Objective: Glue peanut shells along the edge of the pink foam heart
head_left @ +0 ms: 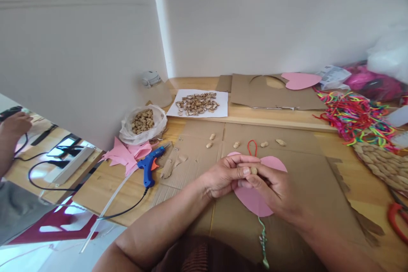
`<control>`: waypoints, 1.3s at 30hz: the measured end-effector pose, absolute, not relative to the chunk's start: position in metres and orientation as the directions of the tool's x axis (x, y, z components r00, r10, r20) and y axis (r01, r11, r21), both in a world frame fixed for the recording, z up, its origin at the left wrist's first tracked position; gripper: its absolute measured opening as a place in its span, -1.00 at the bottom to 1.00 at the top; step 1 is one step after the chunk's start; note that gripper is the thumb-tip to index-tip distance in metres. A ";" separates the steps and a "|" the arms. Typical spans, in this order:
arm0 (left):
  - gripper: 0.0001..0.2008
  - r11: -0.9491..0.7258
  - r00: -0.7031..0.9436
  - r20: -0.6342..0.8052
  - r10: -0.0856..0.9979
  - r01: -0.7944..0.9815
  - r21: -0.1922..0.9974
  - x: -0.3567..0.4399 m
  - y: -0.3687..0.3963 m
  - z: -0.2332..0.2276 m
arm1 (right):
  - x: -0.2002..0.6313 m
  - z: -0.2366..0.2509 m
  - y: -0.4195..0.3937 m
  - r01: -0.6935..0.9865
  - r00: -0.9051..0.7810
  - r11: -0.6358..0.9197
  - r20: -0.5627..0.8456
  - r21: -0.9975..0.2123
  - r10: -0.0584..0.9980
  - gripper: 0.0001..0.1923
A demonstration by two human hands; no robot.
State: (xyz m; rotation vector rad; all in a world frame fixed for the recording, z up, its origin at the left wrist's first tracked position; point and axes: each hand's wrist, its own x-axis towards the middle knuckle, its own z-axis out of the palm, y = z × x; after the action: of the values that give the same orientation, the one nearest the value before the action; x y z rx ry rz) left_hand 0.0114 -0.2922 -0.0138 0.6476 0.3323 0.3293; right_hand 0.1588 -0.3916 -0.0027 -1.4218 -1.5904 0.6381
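Note:
Both hands meet over a pink paper heart [255,202] lying on the cardboard sheet. Between their fingertips is a peanut [253,170], its end showing. My left hand [225,176] pinches it from the left with the thumb, and my right hand [276,180] closes on it from the right; the fingers hide most of it. A red cord loop [252,148] sticks out from the heart's top. From its bottom tip hangs a green cord [263,238]. Several loose peanuts, one of them a peanut [236,145] near the loop, lie in a scattered row beyond my hands.
A blue glue gun [147,170] lies at left beside pink paper scraps [127,155]. Behind are a bag of peanuts [127,135] and white paper [221,112] bearing peanut shells. Colourful cords [357,117] and red-handled scissors [397,221] are at right. Another person's hand [15,123] shows far left.

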 end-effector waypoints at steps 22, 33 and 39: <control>-0.55 0.383 0.918 -0.049 0.393 -0.115 0.916 0.002 -0.284 -0.010 | 0.160 -0.008 -0.395 0.738 -0.058 0.348 0.460 -0.579 0.886 -0.71; -0.56 0.457 0.886 -0.148 0.439 -0.079 0.886 0.000 -0.284 -0.020 | 0.165 -0.011 -0.389 0.733 -0.023 0.294 0.410 -0.614 0.912 -0.61; -0.75 0.450 0.850 -0.122 0.513 -0.145 0.881 0.003 -0.287 -0.014 | 0.166 -0.012 -0.389 0.692 0.021 0.208 0.308 -0.691 0.951 -0.57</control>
State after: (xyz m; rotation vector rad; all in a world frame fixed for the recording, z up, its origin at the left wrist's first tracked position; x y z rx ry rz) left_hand 0.0027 -0.2865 -0.0142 1.0297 0.4017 0.4201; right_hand 0.1656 -0.3888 -0.0121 -1.5469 -1.7325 0.4368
